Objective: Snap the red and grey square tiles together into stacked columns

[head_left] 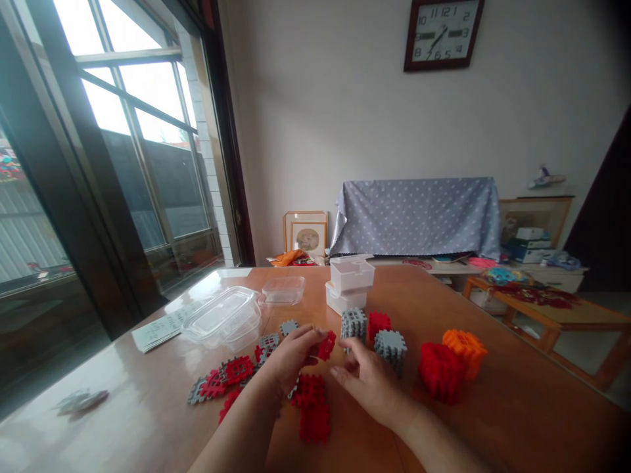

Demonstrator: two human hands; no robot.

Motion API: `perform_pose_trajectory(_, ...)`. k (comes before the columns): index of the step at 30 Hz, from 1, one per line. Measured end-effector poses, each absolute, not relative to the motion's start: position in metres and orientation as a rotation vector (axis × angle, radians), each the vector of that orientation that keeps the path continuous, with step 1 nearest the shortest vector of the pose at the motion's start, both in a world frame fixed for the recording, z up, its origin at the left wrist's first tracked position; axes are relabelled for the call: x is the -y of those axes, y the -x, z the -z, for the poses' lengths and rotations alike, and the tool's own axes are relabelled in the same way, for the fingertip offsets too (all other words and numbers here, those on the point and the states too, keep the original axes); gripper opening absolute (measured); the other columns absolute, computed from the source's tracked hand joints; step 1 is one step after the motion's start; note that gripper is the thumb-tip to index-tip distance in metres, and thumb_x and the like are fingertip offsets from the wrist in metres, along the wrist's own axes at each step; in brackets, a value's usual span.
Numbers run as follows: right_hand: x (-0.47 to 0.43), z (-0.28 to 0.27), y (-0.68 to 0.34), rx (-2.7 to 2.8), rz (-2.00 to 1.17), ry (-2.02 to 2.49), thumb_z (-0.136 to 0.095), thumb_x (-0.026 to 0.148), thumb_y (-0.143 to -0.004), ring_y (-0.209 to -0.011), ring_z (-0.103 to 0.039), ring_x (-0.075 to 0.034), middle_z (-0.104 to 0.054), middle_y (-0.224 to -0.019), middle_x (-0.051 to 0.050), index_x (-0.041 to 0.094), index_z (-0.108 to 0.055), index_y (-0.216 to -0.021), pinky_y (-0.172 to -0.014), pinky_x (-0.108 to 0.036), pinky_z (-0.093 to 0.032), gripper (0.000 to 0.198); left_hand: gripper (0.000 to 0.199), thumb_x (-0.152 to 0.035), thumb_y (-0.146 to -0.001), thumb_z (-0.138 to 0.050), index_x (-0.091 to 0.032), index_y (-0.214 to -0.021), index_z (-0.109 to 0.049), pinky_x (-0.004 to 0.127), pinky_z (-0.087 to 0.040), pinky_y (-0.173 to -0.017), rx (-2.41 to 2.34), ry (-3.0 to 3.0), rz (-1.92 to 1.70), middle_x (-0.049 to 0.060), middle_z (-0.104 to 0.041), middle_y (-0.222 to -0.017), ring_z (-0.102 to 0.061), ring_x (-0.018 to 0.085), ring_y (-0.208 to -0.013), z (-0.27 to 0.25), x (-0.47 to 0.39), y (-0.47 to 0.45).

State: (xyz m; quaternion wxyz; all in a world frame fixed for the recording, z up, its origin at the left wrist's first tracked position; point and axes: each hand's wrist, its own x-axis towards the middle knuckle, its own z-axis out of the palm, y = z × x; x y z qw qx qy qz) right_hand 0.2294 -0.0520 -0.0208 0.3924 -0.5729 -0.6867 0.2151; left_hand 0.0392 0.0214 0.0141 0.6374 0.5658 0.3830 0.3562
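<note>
Between the thumb and fingers of my left hand (294,353) is a red notched plastic tile (327,344), raised above the table. My right hand (369,380) has its thumb and index finger apart, with nothing seen between them. Its fingertips come close to a stack of grey notched tiles (353,323); whether they touch, I cannot tell. A second grey stack (390,348) and a red stack (379,324) stand beside it. Loose red tiles (314,420) lie under my left hand, and more red tiles (237,370) and grey tiles (196,391) spread out to the left, partly hidden by my forearm.
A tall red stack (440,372) and an orange stack (466,351) stand at the right. Two white plastic boxes (349,279) are piled at the back. Clear plastic containers (221,315), a paper sheet (156,330) and a crumpled plastic bag (83,401) occupy the left.
</note>
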Motion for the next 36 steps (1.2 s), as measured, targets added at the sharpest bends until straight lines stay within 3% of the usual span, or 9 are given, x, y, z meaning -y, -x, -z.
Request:
perform_pose_trajectory(3, 0.052, 0.021, -0.228, 1.726, -0.590, 1.388, -0.067, 0.043, -0.090, -0.081, -0.068, -0.021, -0.072, -0.092, -0.002, 0.026, -0.047, -0.146, -0.076, -0.034, -0.052, 0.062, 0.030, -0.043, -0.082, -0.069, -0.016, -0.095, -0.067, 0.025, -0.043, -0.066, -0.762, -1.089, -0.783, 0.005, -0.068, -0.087, -0.062, 0.015, -0.075, -0.014, -0.021, -0.040)
perform_pose_trajectory(7, 0.049, 0.022, -0.227, 1.666, -0.609, 1.315, -0.064, 0.046, -0.093, -0.092, -0.071, -0.025, -0.075, -0.103, -0.006, 0.024, -0.050, -0.144, -0.082, -0.037, -0.055, 0.057, 0.028, -0.039, -0.082, -0.068, -0.013, -0.093, -0.067, 0.027, -0.046, -0.069, -0.630, -0.989, -0.734, 0.008, -0.071, -0.086, -0.062, 0.015, -0.071, -0.013, -0.018, -0.045)
perform_pose_trajectory(12, 0.047, 0.024, -0.230, 1.639, -0.567, 1.320, -0.065, 0.040, -0.091, -0.108, -0.071, -0.028, -0.075, -0.119, -0.010, 0.024, -0.052, -0.144, -0.094, -0.042, -0.054, 0.056, 0.018, -0.028, -0.078, -0.072, -0.015, -0.089, -0.065, 0.025, -0.045, -0.068, -0.647, -0.961, -0.819, 0.004, -0.070, -0.082, -0.063, 0.013, -0.070, -0.012, -0.018, -0.047)
perform_pose_trajectory(18, 0.050, 0.019, -0.229, 1.606, -0.594, 1.302, -0.061, 0.035, -0.092, -0.108, -0.071, -0.028, -0.075, -0.120, -0.011, 0.021, -0.055, -0.142, -0.095, -0.042, -0.054, 0.051, 0.035, -0.020, -0.071, -0.076, -0.015, -0.105, -0.067, 0.022, -0.038, -0.056, -0.744, -1.019, -0.849, 0.000, -0.066, -0.076, -0.058, 0.009, -0.059, -0.010, -0.022, -0.043)
perform_pose_trajectory(21, 0.050, 0.014, -0.226, 1.553, -0.665, 1.291, -0.059, 0.035, -0.092, -0.101, -0.070, -0.026, -0.075, -0.113, -0.010, 0.019, -0.054, -0.141, -0.091, -0.040, -0.054, 0.052, 0.034, -0.018, -0.070, -0.076, -0.013, -0.103, -0.069, 0.021, -0.036, -0.054, -0.754, -1.088, -0.830, 0.001, -0.067, -0.075, -0.058, 0.009, -0.059, -0.009, -0.023, -0.043)
perform_pose_trajectory(26, 0.049, 0.012, -0.224, 1.331, -0.942, 1.200, -0.059, 0.033, -0.089, -0.073, -0.065, -0.020, -0.066, -0.082, 0.000, 0.016, -0.050, -0.141, -0.071, -0.034, -0.052, 0.056, 0.024, -0.015, -0.067, -0.077, -0.016, -0.086, -0.062, 0.019, -0.042, -0.058, -0.757, -1.023, -0.954, 0.000, -0.067, -0.072, -0.061, 0.009, -0.063, -0.008, -0.022, -0.046)
perform_pose_trajectory(30, 0.051, 0.011, -0.225, 1.219, -1.131, 1.112, -0.063, 0.044, -0.090, -0.078, -0.066, -0.019, -0.067, -0.089, -0.001, 0.019, -0.060, -0.126, -0.069, -0.031, -0.049, 0.043, 0.032, -0.015, -0.064, -0.081, -0.018, -0.086, -0.057, 0.023, -0.050, -0.068, -0.755, -0.966, -0.966, 0.001, -0.070, -0.077, -0.068, 0.013, -0.071, -0.009, -0.020, -0.048)
perform_pose_trajectory(33, 0.050, 0.009, -0.227, 1.210, -1.130, 1.109, -0.065, 0.053, -0.089, -0.077, -0.064, -0.019, -0.069, -0.087, -0.002, 0.020, -0.067, -0.103, -0.069, -0.030, -0.047, 0.036, 0.034, -0.017, -0.064, -0.083, -0.018, -0.084, -0.056, 0.024, -0.050, -0.069, -0.738, -0.994, -0.890, 0.002, -0.070, -0.077, -0.069, 0.014, -0.070, -0.012, -0.015, -0.049)
perform_pose_trajectory(36, 0.049, 0.008, -0.229, 1.168, -1.112, 1.123, -0.067, 0.055, -0.088, -0.080, -0.063, -0.020, -0.072, -0.090, -0.003, 0.021, -0.069, -0.096, -0.070, -0.030, -0.047, 0.035, 0.034, -0.023, -0.065, -0.085, -0.018, -0.085, -0.058, 0.024, -0.049, -0.068, -0.758, -1.052, -0.822, 0.002, -0.070, -0.077, -0.068, 0.014, -0.069, -0.016, -0.010, -0.050)
